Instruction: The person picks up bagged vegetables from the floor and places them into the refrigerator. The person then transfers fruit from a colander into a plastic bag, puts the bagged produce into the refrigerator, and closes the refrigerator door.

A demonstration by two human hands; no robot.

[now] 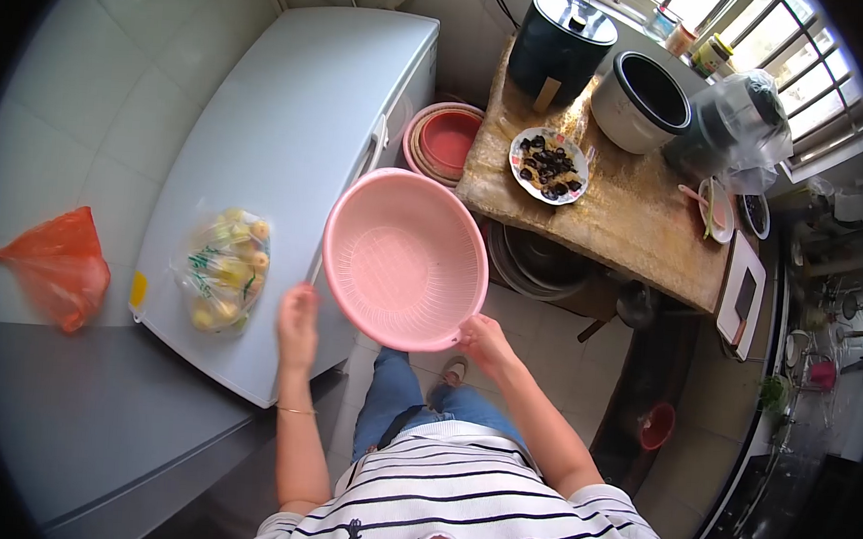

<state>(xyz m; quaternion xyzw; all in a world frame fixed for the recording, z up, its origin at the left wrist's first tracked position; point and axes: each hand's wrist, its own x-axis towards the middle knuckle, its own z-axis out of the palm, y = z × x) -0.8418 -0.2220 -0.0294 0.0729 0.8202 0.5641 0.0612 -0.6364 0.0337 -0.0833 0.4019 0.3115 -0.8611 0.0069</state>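
Note:
A pink plastic colander [407, 258] with a slotted bottom hangs in front of me, its inside facing up and holding nothing. My right hand [487, 343] pinches the rim at the lower right. To the left of the colander, apart from its rim, is my left hand [298, 313]; motion smears its fingers, so their pose is unclear. Beside that hand, a clear plastic bag of yellowish fruit [226, 272] lies on top of the white fridge [292, 123].
Nested basins [447, 140] stand between the fridge and a worn wooden table [622, 222]. On the table are a plate of dark food pieces [548, 166], a dark green appliance [553, 55] and an inner pot [641, 103]. A cleaver [745, 297] lies at the right.

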